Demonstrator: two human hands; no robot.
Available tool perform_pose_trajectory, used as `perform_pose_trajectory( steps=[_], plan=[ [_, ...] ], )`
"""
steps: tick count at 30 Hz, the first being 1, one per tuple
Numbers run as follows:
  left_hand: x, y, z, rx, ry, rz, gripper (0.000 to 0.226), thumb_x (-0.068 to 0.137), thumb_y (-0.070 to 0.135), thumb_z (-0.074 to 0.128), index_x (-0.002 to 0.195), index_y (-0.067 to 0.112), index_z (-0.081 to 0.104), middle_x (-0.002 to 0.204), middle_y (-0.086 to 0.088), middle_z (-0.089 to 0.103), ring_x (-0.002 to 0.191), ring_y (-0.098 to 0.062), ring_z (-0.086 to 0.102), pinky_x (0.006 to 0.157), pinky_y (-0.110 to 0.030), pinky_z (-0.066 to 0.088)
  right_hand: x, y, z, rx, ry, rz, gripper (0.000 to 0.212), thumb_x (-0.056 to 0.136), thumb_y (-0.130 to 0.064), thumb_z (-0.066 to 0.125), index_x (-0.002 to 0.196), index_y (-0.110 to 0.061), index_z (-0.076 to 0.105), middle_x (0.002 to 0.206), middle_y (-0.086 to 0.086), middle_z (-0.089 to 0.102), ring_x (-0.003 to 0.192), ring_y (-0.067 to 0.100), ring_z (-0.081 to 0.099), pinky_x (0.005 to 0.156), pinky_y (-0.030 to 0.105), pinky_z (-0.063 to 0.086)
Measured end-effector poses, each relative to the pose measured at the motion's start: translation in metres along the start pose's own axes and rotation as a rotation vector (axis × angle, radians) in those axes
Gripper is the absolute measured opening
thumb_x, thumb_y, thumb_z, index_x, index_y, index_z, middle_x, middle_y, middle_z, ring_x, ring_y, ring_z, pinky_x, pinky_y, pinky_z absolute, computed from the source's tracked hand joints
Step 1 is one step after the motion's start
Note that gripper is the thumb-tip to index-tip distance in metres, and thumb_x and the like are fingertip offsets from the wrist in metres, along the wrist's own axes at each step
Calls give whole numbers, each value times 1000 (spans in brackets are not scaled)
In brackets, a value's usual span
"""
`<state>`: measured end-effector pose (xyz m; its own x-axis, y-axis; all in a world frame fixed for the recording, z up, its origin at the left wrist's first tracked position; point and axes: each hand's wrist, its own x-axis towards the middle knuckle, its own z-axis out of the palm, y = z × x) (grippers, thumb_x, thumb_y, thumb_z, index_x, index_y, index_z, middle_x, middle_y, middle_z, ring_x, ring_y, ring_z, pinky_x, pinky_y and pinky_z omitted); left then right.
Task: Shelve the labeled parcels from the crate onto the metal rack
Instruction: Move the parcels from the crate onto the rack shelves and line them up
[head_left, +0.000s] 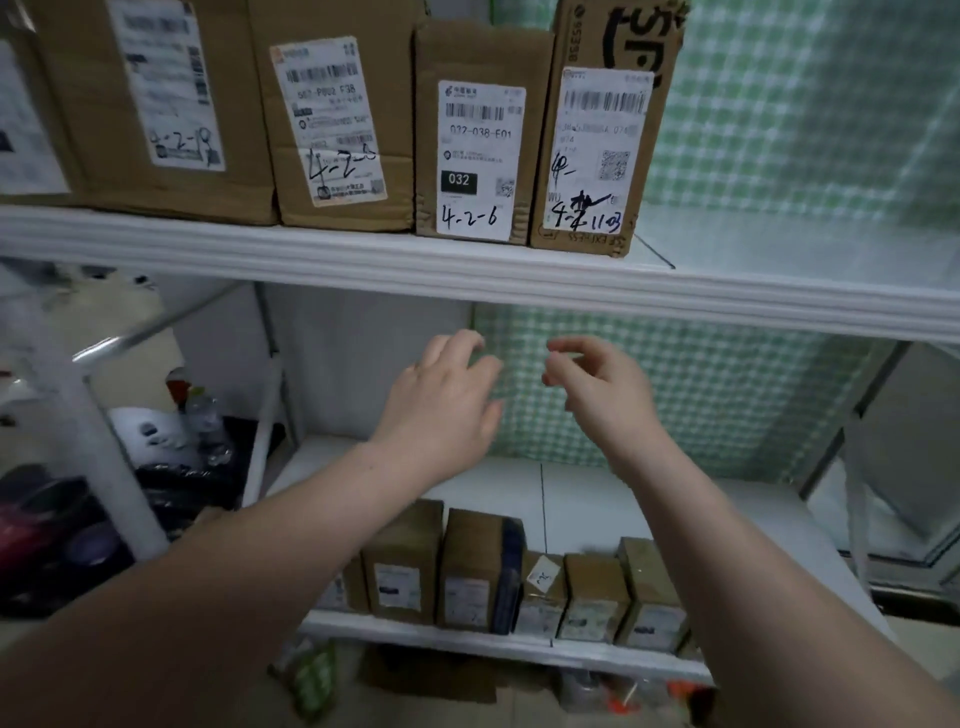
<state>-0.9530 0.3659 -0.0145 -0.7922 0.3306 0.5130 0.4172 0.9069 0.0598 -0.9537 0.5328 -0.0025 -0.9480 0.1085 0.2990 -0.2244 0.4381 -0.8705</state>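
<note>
Several brown cardboard parcels with white labels stand side by side on the upper shelf of the white metal rack (467, 275). The rightmost parcel (597, 130) has handwriting on its label, and a parcel marked 4-2-6 (480, 140) stands to its left. Below that shelf, both hands hang in the air holding nothing. My left hand (447, 405) has loosely curled fingers. My right hand (597, 389) is just beside it, fingers also loosely bent. A row of several smaller parcels (498, 587) stands along the front of the lower shelf. The crate is out of view.
Free shelf room lies to the right of the rightmost parcel on the upper shelf (779, 260). A green checked curtain (727, 405) hangs behind the rack. Bottles and dark clutter (197, 415) sit at the left past a white post (104, 441). Loose items lie on the floor under the rack.
</note>
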Motion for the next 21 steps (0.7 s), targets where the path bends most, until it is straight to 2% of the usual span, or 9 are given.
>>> perform_pose_trajectory(
  steps=[2,4,6,9,11,13,16,19,21],
  plan=[
    [-24,4,-5,-33,-30,-89,33,95,33,49,124,17,56,124,-1,46,118,-20,42,80,-35,48,-20,7,4,-15,-142,35,25,96,-28,56,119,-24,64,95,-2,70,89,13,65,79,33,53],
    [-53,9,-5,-60,-40,-166,30,94,32,50,120,18,59,118,1,49,111,-19,48,76,-36,50,-43,17,7,-8,-253,68,23,96,-27,57,117,-24,63,97,0,70,84,15,64,72,30,52],
    [-85,13,-1,-90,-70,-262,30,94,32,51,119,18,60,118,1,49,105,-19,52,79,-38,51,-65,28,12,-26,-329,101,20,95,-26,58,114,-24,63,96,0,70,75,13,60,65,25,47],
    [-139,17,5,-114,-137,-403,29,92,32,53,116,19,62,118,0,50,99,-19,55,81,-36,50,-95,50,26,-45,-420,172,18,93,-26,61,110,-23,66,97,2,71,78,16,60,80,38,52],
    [-174,16,4,-114,-192,-483,27,91,31,55,113,19,64,116,0,50,100,-18,54,84,-34,49,-115,59,39,-50,-484,223,19,92,-28,61,111,-23,66,100,2,70,82,17,62,82,38,53],
    [-207,12,-3,-105,-256,-567,25,90,30,56,110,18,65,113,-2,51,101,-19,54,85,-31,46,-133,64,55,-39,-538,253,22,93,-28,61,113,-21,66,101,1,68,86,17,63,79,34,53],
    [-253,1,-22,-76,-278,-690,25,89,29,58,109,17,67,111,-4,57,105,-22,54,90,-32,45,-162,60,79,-12,-665,286,14,95,-24,59,107,-19,64,95,2,67,71,13,59,64,27,48],
    [-294,-10,-40,-51,-293,-797,24,91,28,59,110,16,67,114,-3,59,107,-20,55,87,-24,40,-190,52,103,-33,-787,261,8,96,-23,58,89,-24,63,90,3,66,66,15,57,68,30,46],
    [-321,-17,-52,-28,-341,-893,29,92,31,58,117,18,64,117,-4,58,108,-20,54,90,-26,40,-208,47,119,-47,-845,250,10,96,-24,58,90,-21,64,91,3,66,68,16,58,66,28,45]
  ],
)
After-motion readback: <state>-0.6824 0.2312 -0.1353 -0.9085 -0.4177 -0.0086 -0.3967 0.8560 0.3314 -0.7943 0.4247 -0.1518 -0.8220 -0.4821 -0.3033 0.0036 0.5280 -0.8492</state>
